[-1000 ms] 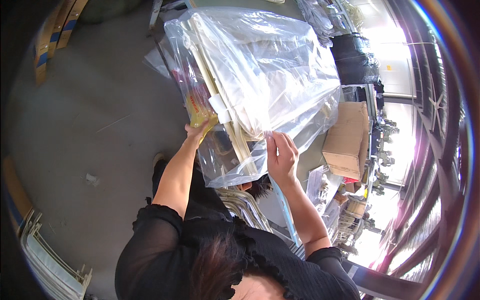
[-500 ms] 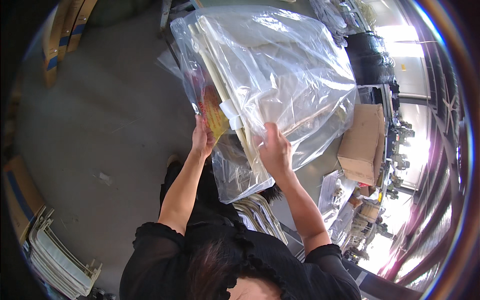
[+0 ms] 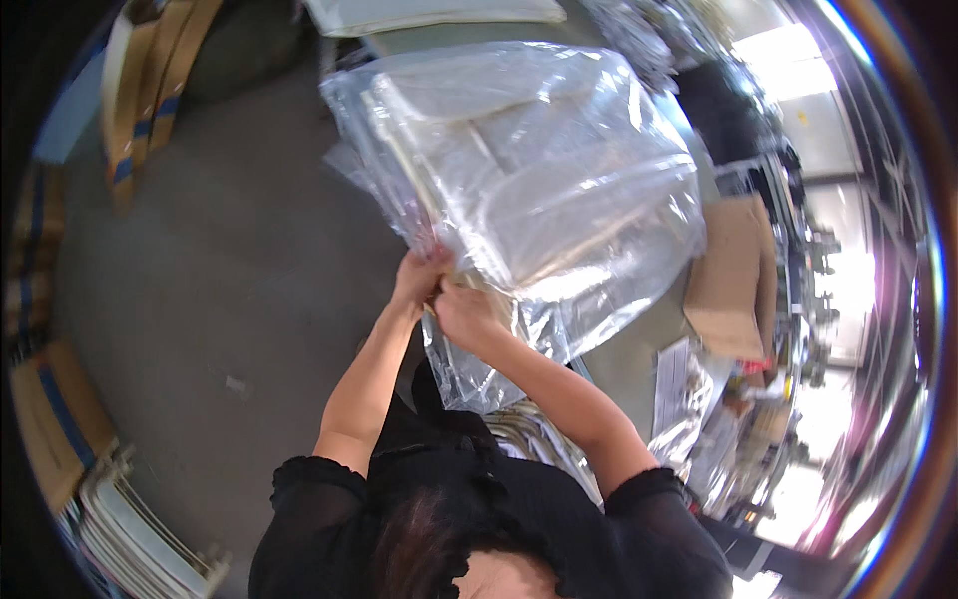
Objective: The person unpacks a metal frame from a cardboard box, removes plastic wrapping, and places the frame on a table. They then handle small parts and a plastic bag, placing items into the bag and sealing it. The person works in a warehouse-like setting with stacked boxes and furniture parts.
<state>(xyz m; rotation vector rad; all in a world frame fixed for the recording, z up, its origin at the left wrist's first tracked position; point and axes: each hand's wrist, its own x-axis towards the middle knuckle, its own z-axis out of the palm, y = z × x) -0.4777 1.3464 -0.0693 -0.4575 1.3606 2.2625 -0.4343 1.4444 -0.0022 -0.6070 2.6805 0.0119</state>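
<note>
A large clear plastic bag (image 3: 589, 230) lies over a folded chair (image 3: 424, 170), whose cream tubular frame and pale panels show through the film. My left hand (image 3: 419, 277) is closed on the bag at its left edge. Right beside it, almost touching, my right hand (image 3: 467, 311) is closed on the same edge of the bag. Both hands are slightly blurred, and the exact fold of film between the fingers is hidden. Below my right hand, a loose flap of the bag hangs toward my body.
A brown cardboard box (image 3: 731, 280) stands to the right, with papers (image 3: 671, 384) nearer me. Another pale panel (image 3: 439, 15) lies at the far edge. Folded chairs (image 3: 150, 529) are stacked lower left, by cardboard (image 3: 65, 419). More cardboard (image 3: 150, 90) leans far left.
My right hand has moved left from the middle of the chair to join my left hand at the bag's edge. The red and yellow print by my left hand is now mostly hidden.
</note>
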